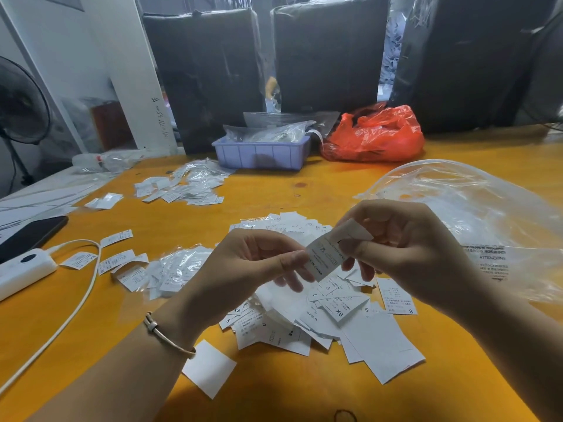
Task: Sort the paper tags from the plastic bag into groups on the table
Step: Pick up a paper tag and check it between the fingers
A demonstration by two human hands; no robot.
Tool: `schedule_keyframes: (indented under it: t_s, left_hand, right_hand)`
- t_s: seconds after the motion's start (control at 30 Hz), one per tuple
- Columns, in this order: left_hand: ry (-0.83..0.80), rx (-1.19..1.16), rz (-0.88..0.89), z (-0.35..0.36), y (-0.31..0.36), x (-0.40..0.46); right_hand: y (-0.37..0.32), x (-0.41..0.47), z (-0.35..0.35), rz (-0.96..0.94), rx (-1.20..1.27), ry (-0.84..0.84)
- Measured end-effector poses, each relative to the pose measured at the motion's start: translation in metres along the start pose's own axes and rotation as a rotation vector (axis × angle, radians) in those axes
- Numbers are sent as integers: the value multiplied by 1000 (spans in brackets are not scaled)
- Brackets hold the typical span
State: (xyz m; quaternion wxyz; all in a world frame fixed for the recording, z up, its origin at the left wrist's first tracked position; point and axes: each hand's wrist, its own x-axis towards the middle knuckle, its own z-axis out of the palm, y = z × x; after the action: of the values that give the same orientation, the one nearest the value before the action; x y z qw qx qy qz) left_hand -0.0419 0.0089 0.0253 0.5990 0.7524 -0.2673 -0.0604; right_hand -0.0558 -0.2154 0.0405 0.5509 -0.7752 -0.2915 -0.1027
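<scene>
Both hands hold one white paper tag [324,258] above the table's middle. My left hand [253,266] pinches its lower left edge between thumb and fingers. My right hand [405,242] pinches its upper right end, which is bent over. Under the hands lies a loose heap of paper tags [332,318] marked S, XS and L. A clear plastic bag [475,214] lies open to the right. Smaller groups of tags lie to the left [128,266] and farther back [185,187].
The table [274,190] is orange-yellow. A purple tray [262,153] holding clear bags and a red plastic bag [374,135] stand at the back. A phone [30,233], a white power strip [21,269] and its cable [70,312] lie at the left. Black wrapped bundles [329,50] rise behind.
</scene>
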Motion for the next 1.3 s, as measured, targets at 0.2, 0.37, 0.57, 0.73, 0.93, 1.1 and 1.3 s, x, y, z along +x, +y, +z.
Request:
schedule_keyframes:
  t_s: [0.2, 0.37, 0.57, 0.73, 0.93, 1.1, 1.3]
  left_hand:
    - [-17, 5, -17, 1, -2, 0]
    - [27, 10, -20, 1, -3, 2]
    - [68, -12, -5, -2, -2, 2]
    - [84, -24, -13, -1, -3, 1]
    - [72, 2, -21, 3, -4, 3]
    - [146, -31, -21, 0, -3, 3]
    - [105, -72, -44, 4, -2, 2]
  right_hand:
    - [1, -1, 4, 0, 11, 9]
    - [2, 0, 5, 69, -16, -103]
    - [0, 2, -4, 87, 110, 16]
    - [3, 0, 0, 115, 115, -79]
    - [9, 0, 13, 73, -68, -61]
    - [2, 0, 4, -35, 1, 229]
    - [5, -6, 20, -32, -113, 180]
